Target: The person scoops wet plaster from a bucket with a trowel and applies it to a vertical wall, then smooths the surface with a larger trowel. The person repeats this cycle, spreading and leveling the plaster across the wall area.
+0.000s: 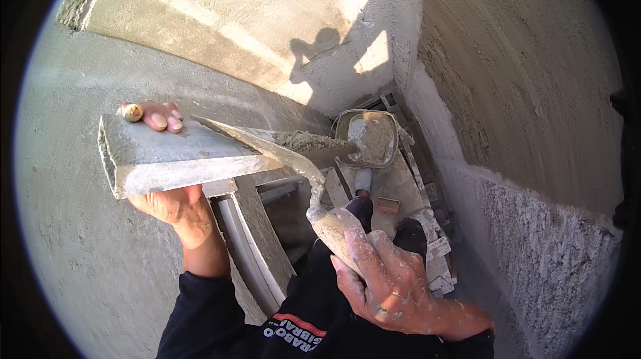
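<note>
My left hand (167, 202) grips a long hollow straightedge (193, 175) near its open end, thumb side below and fingertips curled over the top. A small brass-coloured round thing shows beside those fingertips. The straightedge points away to the right, and wet grey mortar (310, 141) lies along its far part. In my right hand (390, 285) is a trowel (294, 160), its pale handle wrapped by my mortar-spotted fingers. The trowel's blade, seen nearly edge-on, lies across the straightedge; whether it touches I cannot tell.
A mortar tub (394, 155) stands beyond my feet on planks. Near it lies a small reddish rectangular block (388, 205). Plastered walls rise on the left (73, 225) and right (521, 78), the right one rough below. Boards and a framed gap (287, 205) lie under the straightedge.
</note>
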Motion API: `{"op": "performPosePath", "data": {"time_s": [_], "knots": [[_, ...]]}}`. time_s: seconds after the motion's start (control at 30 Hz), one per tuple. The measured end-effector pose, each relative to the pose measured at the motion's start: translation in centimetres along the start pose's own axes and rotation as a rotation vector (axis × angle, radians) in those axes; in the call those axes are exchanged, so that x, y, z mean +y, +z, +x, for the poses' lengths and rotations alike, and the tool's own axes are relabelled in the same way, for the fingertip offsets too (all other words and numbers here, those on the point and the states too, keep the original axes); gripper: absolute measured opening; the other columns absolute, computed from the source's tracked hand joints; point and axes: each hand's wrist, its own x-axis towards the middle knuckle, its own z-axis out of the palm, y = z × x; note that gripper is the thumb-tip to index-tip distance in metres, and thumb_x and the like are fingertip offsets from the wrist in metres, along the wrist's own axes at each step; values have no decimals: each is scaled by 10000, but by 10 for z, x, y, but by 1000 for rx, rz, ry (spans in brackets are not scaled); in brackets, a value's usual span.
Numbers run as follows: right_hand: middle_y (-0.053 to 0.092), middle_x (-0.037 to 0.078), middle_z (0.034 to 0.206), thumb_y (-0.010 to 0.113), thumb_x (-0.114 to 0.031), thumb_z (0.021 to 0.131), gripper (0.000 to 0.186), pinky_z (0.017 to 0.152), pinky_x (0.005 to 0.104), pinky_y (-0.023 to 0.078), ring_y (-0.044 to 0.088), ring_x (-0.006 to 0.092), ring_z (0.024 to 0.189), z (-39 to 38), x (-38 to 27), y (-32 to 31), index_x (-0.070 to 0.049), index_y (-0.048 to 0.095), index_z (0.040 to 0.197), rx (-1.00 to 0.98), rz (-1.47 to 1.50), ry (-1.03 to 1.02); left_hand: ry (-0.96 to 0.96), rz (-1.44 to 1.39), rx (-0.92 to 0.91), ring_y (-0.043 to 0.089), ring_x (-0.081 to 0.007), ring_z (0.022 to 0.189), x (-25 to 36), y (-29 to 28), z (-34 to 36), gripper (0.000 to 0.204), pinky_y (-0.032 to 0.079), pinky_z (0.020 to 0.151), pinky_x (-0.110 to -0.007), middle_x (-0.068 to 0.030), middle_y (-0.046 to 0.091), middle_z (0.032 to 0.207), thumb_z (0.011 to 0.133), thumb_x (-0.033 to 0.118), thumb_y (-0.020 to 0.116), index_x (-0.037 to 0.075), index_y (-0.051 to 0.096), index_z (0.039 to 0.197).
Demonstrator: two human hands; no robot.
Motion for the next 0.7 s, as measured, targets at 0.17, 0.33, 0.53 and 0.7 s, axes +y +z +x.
{"op": "performPosePath", "data": {"time_s": [0.17, 0.33, 0.53, 0.7], "knots": [[613, 178, 838, 714, -121, 851, 527, 487, 354, 531, 662, 293, 603, -15, 38, 37, 78, 551, 1311, -51, -75, 143, 86, 209, 12, 515, -173, 956, 2, 6, -12, 875, 366, 950, -371, -47, 532, 1023, 640, 451, 903, 34, 477, 1281], [633, 190, 908, 709, -143, 846, 502, 530, 410, 536, 662, 320, 648, -23, 92, 90, 54, 578, 1289, -4, -95, 211, 153, 248, -129, 489, -181, 916, 6, -23, -2, 764, 345, 985, -352, -51, 502, 956, 691, 479, 844, 28, 492, 1197], [610, 181, 925, 672, -153, 866, 483, 555, 445, 545, 665, 359, 669, -26, 152, 157, 26, 562, 1301, -25, -99, 291, 134, 203, -249, 518, -180, 920, 5, -54, 8, 819, 366, 966, -341, -51, 514, 959, 691, 560, 831, 32, 474, 1206], [617, 195, 948, 656, -163, 871, 489, 572, 466, 551, 671, 388, 677, -36, 211, 216, 5, 562, 1321, -5, -173, 327, 48, 81, -103, 474, -175, 921, 19, -62, 7, 592, 358, 955, -366, -74, 452, 937, 809, 513, 648, 62, 480, 1154]]}}
